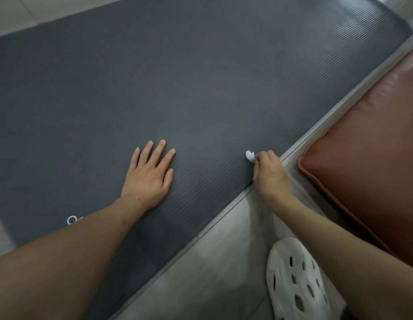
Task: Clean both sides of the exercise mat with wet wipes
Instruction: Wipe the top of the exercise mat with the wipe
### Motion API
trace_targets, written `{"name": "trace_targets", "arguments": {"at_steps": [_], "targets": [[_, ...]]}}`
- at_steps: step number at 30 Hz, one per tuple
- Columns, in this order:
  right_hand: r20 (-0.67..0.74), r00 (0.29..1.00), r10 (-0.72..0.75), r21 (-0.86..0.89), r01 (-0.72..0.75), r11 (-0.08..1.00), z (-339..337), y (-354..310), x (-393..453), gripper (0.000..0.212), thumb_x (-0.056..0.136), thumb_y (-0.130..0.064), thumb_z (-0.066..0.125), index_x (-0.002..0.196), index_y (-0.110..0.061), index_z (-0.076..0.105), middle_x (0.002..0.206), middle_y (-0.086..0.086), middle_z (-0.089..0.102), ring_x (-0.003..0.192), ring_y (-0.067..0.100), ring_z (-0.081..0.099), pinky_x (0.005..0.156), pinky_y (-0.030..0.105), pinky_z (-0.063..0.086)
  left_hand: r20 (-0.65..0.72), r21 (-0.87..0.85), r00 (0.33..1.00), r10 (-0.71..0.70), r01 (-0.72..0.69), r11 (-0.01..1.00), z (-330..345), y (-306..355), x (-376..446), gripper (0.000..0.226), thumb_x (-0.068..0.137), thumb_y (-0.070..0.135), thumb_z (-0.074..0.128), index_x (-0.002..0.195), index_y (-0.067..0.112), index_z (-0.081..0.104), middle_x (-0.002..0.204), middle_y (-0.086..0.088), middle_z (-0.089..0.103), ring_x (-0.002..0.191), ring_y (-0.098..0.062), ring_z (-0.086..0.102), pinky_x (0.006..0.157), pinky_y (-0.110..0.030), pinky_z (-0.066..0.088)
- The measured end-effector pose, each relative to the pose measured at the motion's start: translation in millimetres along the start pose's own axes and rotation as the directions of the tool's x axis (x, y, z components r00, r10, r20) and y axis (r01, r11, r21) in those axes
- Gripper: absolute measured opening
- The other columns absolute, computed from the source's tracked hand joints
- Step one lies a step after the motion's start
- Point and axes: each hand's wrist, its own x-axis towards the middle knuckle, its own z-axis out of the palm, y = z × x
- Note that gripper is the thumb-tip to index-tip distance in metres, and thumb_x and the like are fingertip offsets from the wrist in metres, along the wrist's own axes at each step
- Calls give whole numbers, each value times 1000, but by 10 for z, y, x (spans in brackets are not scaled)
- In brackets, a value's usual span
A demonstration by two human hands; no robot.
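Observation:
A dark grey ribbed exercise mat [200,72] lies flat on the tiled floor and fills most of the view. My left hand [150,174] presses on it with the palm down and the fingers spread. My right hand [270,174] sits near the mat's right edge, fingers curled round a small crumpled white wet wipe [249,155] that touches the mat. A white printed mark [72,220] shows on the mat beside my left forearm.
A reddish-brown leather cushion [371,144] lies on the right, close to the mat's edge. A white perforated slipper [295,282] is on the light floor tiles [224,250] at the lower right. More tile shows at the top left.

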Motion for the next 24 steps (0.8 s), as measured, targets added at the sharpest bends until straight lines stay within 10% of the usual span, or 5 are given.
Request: {"name": "trace_targets", "arguments": {"at_steps": [3,8,16,24], "targets": [[4,1000,-8,105,8,994,146,-602,-521,9,91,-3,56,83,-7,55,85,10,51,73,27,47,63,45,46,16,-2,1000,-2,2,1000,-21,-6,7,66,102,51,14,163,28,28,173,0,16,159,-28,8,129,-50,3],[199,819,-539,262,485,834,180,-1139,-1167,7,88,-9,56,84,-13,53,86,5,50,78,23,47,64,34,39,32,-12,999,8,-7,1000,-58,-18,17,71,99,53,10,163,28,28,173,1,14,159,-28,8,129,-49,3],[-3,1000,18,11,-18,1000,99,-110,112,6,91,-1,53,87,-4,56,89,13,54,80,35,54,64,37,38,38,-17,999,-39,40,999,-98,-6,-131,69,101,50,11,161,24,33,172,-1,17,158,-27,12,130,-47,7],[160,784,-600,371,516,772,486,-1599,-1151,11,91,-5,55,83,-13,54,85,5,49,79,25,51,67,37,47,1,-14,979,-202,202,979,-87,-235,-590,60,102,41,24,152,22,50,165,-6,36,152,-29,32,124,-50,23]]}}
